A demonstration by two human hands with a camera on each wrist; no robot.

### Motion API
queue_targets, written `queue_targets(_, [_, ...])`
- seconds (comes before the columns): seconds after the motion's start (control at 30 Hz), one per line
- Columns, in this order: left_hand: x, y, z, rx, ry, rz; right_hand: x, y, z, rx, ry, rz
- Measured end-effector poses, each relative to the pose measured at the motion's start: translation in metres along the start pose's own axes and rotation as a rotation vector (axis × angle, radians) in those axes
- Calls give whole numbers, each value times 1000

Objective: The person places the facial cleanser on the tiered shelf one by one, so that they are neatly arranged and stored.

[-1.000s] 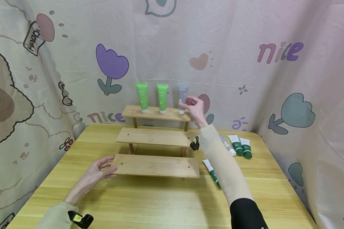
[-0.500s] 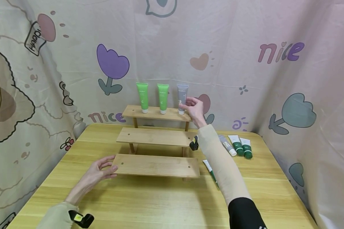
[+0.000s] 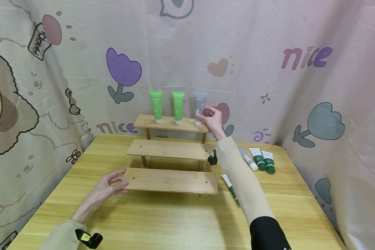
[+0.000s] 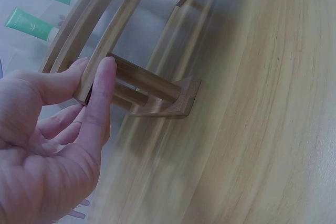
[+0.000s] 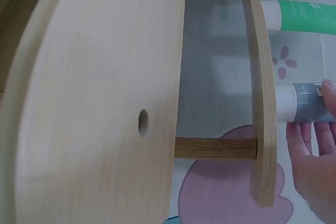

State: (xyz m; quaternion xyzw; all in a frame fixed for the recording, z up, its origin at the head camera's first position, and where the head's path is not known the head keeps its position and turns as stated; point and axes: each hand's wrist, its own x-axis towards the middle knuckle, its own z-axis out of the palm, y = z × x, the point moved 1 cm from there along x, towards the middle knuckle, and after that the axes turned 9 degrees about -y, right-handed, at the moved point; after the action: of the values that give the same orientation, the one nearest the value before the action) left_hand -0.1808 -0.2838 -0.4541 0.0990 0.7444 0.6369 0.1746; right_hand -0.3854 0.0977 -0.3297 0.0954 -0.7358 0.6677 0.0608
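Note:
A three-tier wooden shelf (image 3: 172, 180) stands on the table. My left hand (image 3: 107, 185) pinches the left end of its lowest board, thumb on top and fingers below, as the left wrist view (image 4: 68, 119) shows. On the top board my right hand (image 3: 213, 121) holds a grey-blue tube (image 3: 200, 104) upright by its lower part, cap down near the board's right end. In the right wrist view the tube's white cap (image 5: 286, 103) is right at the board. Two green tubes (image 3: 156, 106) stand upright to its left on that same board.
Right of the shelf lie another grey-blue tube (image 3: 248, 159) and two white-and-green tubes (image 3: 258, 159). One more white-and-green tube (image 3: 229, 187) lies nearer, partly hidden by my right sleeve. A printed curtain (image 3: 243, 41) hangs behind and beside the table.
The grey-blue tube and my right hand stay at the right end of the top board, with barely any shift. My left hand keeps its grip on the lowest board.

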Motion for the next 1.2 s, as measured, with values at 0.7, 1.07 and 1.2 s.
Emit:
queue_targets(0.7, [2,-1,0,-6,-12,12,-78,33,-62,-59,4,-182])
queue_targets(1.07, [1,-3,-2,-16,-13,-1,-131,57,-116,-287,-157,-139])
queue_targets(1.2, [1,-3,-1,-14,-14,0,-150,69,-134,-387,-229,-126])
